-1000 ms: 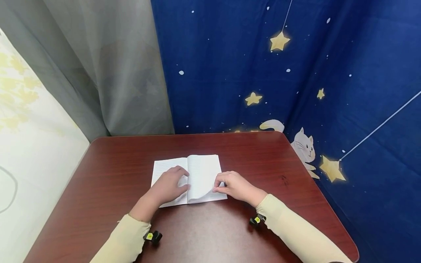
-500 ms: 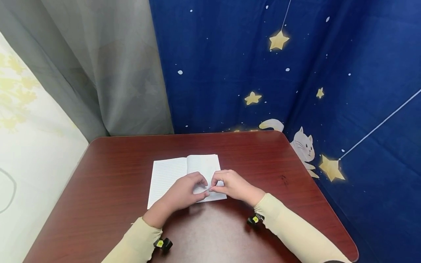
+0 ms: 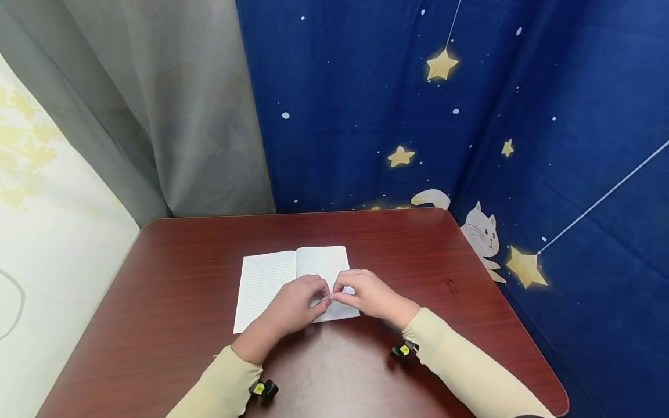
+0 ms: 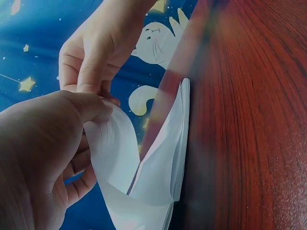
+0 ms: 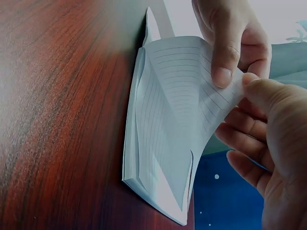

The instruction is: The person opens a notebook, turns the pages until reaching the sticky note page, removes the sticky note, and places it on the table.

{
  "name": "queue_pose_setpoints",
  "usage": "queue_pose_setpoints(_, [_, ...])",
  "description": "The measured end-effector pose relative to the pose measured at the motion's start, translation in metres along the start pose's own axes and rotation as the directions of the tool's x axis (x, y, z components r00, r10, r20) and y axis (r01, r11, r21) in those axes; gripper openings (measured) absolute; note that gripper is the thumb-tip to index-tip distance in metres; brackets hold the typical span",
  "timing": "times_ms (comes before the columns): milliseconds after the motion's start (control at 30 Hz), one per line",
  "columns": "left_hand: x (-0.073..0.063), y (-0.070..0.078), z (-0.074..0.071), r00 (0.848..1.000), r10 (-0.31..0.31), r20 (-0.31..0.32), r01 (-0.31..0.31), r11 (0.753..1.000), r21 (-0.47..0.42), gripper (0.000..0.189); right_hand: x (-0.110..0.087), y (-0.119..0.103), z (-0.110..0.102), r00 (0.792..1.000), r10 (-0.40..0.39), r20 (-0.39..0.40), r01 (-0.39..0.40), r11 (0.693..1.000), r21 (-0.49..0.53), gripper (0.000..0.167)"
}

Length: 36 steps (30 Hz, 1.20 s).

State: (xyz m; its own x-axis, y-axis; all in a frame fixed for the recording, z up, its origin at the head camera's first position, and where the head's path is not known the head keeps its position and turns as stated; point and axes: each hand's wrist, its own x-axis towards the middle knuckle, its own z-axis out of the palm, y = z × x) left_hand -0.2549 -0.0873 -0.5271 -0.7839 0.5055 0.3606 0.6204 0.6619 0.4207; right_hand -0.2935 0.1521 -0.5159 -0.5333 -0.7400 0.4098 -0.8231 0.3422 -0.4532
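Note:
An open lined notebook (image 3: 263, 284) lies on the table, its left page flat. My left hand (image 3: 295, 305) is over the right-hand side of it, thumb and finger pinching the corner of a raised page. Close beside it, almost touching, my right hand (image 3: 371, 295) pinches the same page. In the right wrist view the ruled page (image 5: 172, 72) bows up off the sheets below, its corner between the two hands. From the left wrist view the raised page (image 4: 112, 148) curves up to the fingertips, and the thicker stack (image 4: 178, 139) stays below.
The notebook rests on a reddish-brown wooden table (image 3: 183, 278) with rounded corners. Behind stand a grey curtain (image 3: 204, 116) and a blue star-patterned curtain (image 3: 355, 87). A white wall (image 3: 57, 261) is at the left. Small black cameras (image 3: 263, 390) sit on both wrists.
My left hand has moved right from the notebook's middle to the lifted page's corner, and its thumb and finger have closed on it. My right hand has shifted slightly left, still holding the page.

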Motion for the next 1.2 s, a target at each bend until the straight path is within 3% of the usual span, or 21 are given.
queue_pose_setpoints(233, [0.000,-0.001,0.000,0.995,-0.095,-0.021,0.095,0.996,-0.001,0.018,-0.005,0.004,-0.003,0.992,-0.016,-0.122,0.010,0.998,-0.056,0.010])
queue_pose_setpoints(367, [-0.001,-0.001,-0.004,0.990,-0.136,-0.042,0.136,0.991,-0.005,0.021,-0.009,0.007,-0.004,0.978,0.060,-0.201,-0.079,0.993,-0.089,0.013])
queue_pose_setpoints(500, [-0.002,0.000,-0.009,0.986,-0.165,-0.039,0.165,0.986,-0.011,0.025,-0.014,0.013,-0.003,0.962,0.163,-0.220,-0.189,0.977,-0.104,0.020])
queue_pose_setpoints(600, [-0.003,0.001,-0.012,0.985,-0.170,-0.035,0.170,0.985,-0.006,0.027,-0.017,0.018,0.000,0.959,0.224,-0.172,-0.246,0.962,-0.117,0.029])
queue_pose_setpoints(733, [-0.004,-0.001,-0.016,0.987,-0.151,-0.052,0.152,0.988,0.002,0.026,-0.019,0.026,0.007,0.960,0.276,-0.050,-0.280,0.942,-0.183,0.044])
queue_pose_setpoints(867, [-0.005,-0.003,-0.019,0.988,-0.132,-0.081,0.132,0.991,0.002,0.024,-0.021,0.033,0.014,0.945,0.322,0.053,-0.299,0.919,-0.258,0.060])
queue_pose_setpoints(1033, [-0.007,-0.006,-0.024,0.987,-0.128,-0.099,0.129,0.992,0.005,0.023,-0.021,0.033,0.020,0.926,0.360,0.118,-0.315,0.904,-0.288,0.073])
queue_pose_setpoints(1200, [-0.009,-0.007,-0.030,0.986,-0.125,-0.112,0.128,0.992,0.018,0.026,-0.019,0.031,0.024,0.921,0.354,0.159,-0.296,0.906,-0.303,0.080])
